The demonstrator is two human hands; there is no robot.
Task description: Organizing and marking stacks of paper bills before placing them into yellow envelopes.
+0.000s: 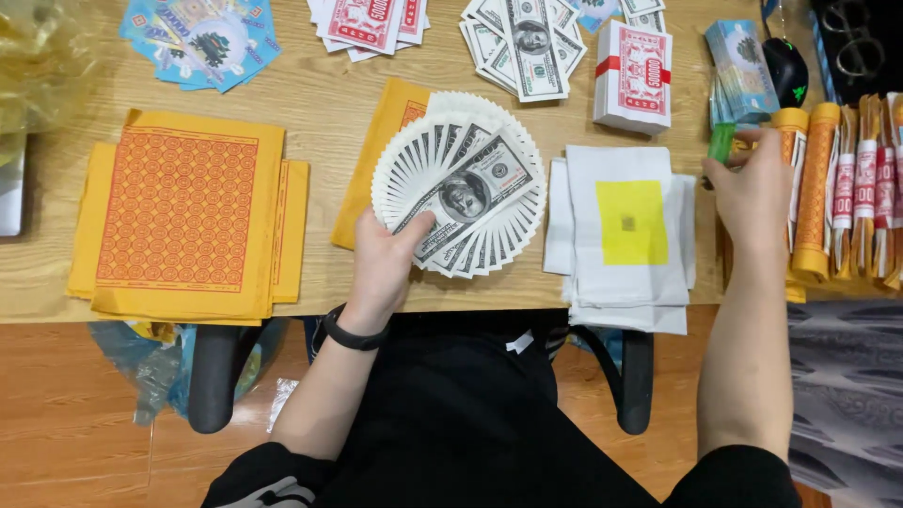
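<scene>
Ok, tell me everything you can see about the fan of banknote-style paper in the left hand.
The fan of notes is a stack of thin printed paper sheets, white with grey-green print and a portrait oval on the top one, spread into a nearly full circle. The left hand pinches it at the lower edge, thumb on top. It is held over the wooden table, covering part of a yellow-orange sheet, and lies just left of the white paper stack.
</scene>
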